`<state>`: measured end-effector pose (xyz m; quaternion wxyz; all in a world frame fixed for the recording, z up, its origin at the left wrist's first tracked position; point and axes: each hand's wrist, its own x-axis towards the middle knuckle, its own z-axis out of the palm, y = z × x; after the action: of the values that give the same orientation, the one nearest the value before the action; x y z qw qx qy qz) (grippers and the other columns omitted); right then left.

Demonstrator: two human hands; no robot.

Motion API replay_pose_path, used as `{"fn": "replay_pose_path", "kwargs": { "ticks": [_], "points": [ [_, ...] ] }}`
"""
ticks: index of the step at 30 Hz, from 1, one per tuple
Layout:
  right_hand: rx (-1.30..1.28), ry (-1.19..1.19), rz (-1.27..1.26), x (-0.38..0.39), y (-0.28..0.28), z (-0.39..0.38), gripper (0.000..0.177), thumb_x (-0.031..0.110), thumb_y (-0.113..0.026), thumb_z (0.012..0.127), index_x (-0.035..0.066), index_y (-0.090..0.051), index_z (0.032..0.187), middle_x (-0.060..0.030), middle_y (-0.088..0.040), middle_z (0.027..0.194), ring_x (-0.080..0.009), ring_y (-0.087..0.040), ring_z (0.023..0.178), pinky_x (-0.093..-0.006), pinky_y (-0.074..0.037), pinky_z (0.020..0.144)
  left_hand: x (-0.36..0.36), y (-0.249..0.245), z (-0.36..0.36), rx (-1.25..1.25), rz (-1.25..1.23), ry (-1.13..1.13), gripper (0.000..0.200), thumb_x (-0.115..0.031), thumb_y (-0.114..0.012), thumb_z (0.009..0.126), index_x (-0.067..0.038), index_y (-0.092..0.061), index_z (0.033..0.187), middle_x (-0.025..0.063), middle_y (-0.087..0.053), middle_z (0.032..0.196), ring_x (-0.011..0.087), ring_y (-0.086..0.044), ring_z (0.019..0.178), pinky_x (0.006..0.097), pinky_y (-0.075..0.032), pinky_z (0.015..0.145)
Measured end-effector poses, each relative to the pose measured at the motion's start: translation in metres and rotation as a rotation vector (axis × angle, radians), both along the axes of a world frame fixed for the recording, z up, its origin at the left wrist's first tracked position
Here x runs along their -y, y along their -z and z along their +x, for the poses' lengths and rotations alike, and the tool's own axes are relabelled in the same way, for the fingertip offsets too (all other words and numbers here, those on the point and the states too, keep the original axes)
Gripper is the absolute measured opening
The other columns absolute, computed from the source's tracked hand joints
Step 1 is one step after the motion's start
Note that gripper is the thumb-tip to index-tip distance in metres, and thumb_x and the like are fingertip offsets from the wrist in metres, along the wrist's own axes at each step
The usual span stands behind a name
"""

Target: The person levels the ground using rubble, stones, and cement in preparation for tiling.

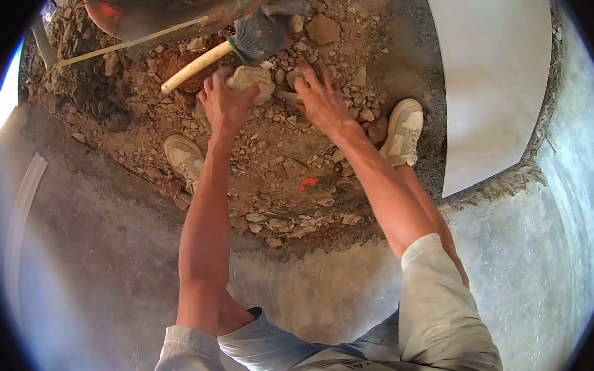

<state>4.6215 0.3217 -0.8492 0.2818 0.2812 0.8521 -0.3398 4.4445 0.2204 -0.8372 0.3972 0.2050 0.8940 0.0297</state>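
Note:
My left hand (226,106) is closed around the near side of a pale, rough stone (252,82), its thumb and fingers on either side. To the right, my right hand (325,105) reaches down onto the rubble (266,140), fingers apart and touching small stones; nothing clearly sits in its grasp. Just beyond the stone lies a light wooden handle (196,67), slanting up to the right. A dark grey glove (261,39) with a green cuff edge covers its upper end, so what is beneath is hidden.
A large dark basin-like container (159,3) with an orange rim stands at the top left, beside a thin pale strip (130,44). On the right lies a big whitish panel (497,82). My shoes (404,130) stand either side of the rubble; concrete floor (305,287) is nearer me.

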Motion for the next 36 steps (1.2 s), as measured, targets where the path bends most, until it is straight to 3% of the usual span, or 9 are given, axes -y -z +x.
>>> {"fn": "replay_pose_path", "kwargs": {
  "ticks": [2,8,12,17,18,22,28,31,36],
  "points": [
    [-0.004,-0.045,0.094,0.014,0.012,-0.008,0.048,0.002,-0.066,0.077,0.008,-0.045,0.12,-0.0159,-0.023,0.142,-0.045,-0.029,0.131,-0.0519,-0.053,0.093,0.013,-0.002,0.0,0.061,0.04,-0.037,0.076,-0.036,-0.077,0.069,-0.005,-0.044,0.13,0.0175,-0.044,0.124,0.0363,-0.037,0.119,0.0494,-0.032,0.101],
    [0.109,0.081,0.056,0.021,0.002,-0.021,0.068,0.002,-0.071,0.073,0.01,-0.038,0.132,-0.0158,-0.031,0.129,-0.0485,-0.037,0.122,-0.0466,-0.061,0.08,0.031,-0.017,0.011,0.426,0.286,-0.389,0.07,-0.029,-0.077,0.074,-0.003,-0.042,0.13,0.0205,-0.049,0.126,0.036,-0.048,0.116,0.0486,-0.041,0.097],
    [0.206,0.056,0.175,0.038,0.01,-0.031,0.053,-0.007,-0.058,0.081,0.012,-0.04,0.127,-0.0163,-0.025,0.134,-0.0514,-0.037,0.12,-0.0489,-0.062,0.078,0.041,-0.013,0.013,0.174,0.287,-0.077,0.073,-0.031,-0.073,0.079,-0.003,-0.038,0.136,0.021,-0.05,0.129,0.0311,-0.056,0.111,0.0424,-0.047,0.091],
    [0.189,0.22,0.055,0.043,-0.007,-0.024,0.05,-0.01,-0.056,0.081,0.015,-0.044,0.123,-0.0138,-0.022,0.138,-0.0509,-0.034,0.123,-0.0506,-0.06,0.083,0.064,-0.04,0.016,0.391,0.261,-0.619,0.072,-0.042,-0.068,0.081,-0.004,-0.04,0.135,0.019,-0.048,0.128,0.0285,-0.051,0.115,0.0401,-0.045,0.09],
    [0.147,0.23,-0.008,0.044,-0.005,-0.016,0.053,-0.005,-0.062,0.078,0.015,-0.043,0.123,-0.0138,-0.027,0.135,-0.0499,-0.039,0.12,-0.0488,-0.062,0.077,0.081,-0.041,0.021,0.409,0.246,-0.708,0.072,-0.043,-0.068,0.082,-0.005,-0.039,0.136,0.0179,-0.047,0.128,0.0286,-0.05,0.116,0.041,-0.045,0.09],
    [-0.1,0.15,-0.062,0.047,-0.017,0.019,0.061,-0.008,-0.06,0.077,0.018,-0.039,0.128,-0.0093,-0.028,0.136,-0.0404,-0.042,0.121,-0.0457,-0.059,0.087,0.13,-0.068,0.045,0.481,0.215,-1.137,0.077,-0.047,-0.067,0.082,-0.012,-0.031,0.141,0.0133,-0.042,0.133,0.0296,-0.046,0.119,0.0463,-0.045,0.09],
    [0.284,0.296,-0.565,0.034,-0.072,0.025,0.071,0.004,-0.068,0.071,0.015,-0.037,0.134,-0.0086,-0.026,0.139,-0.0304,-0.047,0.117,-0.0411,-0.049,0.088,0.169,-0.116,0.09,0.596,0.263,-1.545,0.077,-0.047,-0.067,0.082,-0.018,-0.027,0.141,0.0105,-0.037,0.137,0.031,-0.043,0.123,0.0481,-0.041,0.096],
    [0.384,0.217,-0.643,0.044,-0.061,0.048,0.073,0.012,-0.074,0.068,0.01,-0.039,0.133,-0.0117,-0.033,0.135,-0.0269,-0.047,0.119,-0.0416,-0.049,0.083,0.17,-0.144,0.101,0.615,0.215,-1.55,0.075,-0.045,-0.067,0.082,-0.016,-0.029,0.141,0.0106,-0.037,0.139,0.03,-0.042,0.126,0.0493,-0.039,0.099],
    [0.278,0.572,-0.779,0.06,-0.113,0.084,0.074,0.012,-0.075,0.065,0.01,-0.043,0.131,-0.0131,-0.042,0.131,-0.0271,-0.045,0.122,-0.0375,-0.039,0.1,0.175,-0.188,0.106,0.613,0.185,-1.41,0.077,-0.042,-0.071,0.081,-0.015,-0.031,0.141,0.01,-0.045,0.13,0.0254,-0.05,0.114,0.0419,-0.046,0.083]
  ]
}}
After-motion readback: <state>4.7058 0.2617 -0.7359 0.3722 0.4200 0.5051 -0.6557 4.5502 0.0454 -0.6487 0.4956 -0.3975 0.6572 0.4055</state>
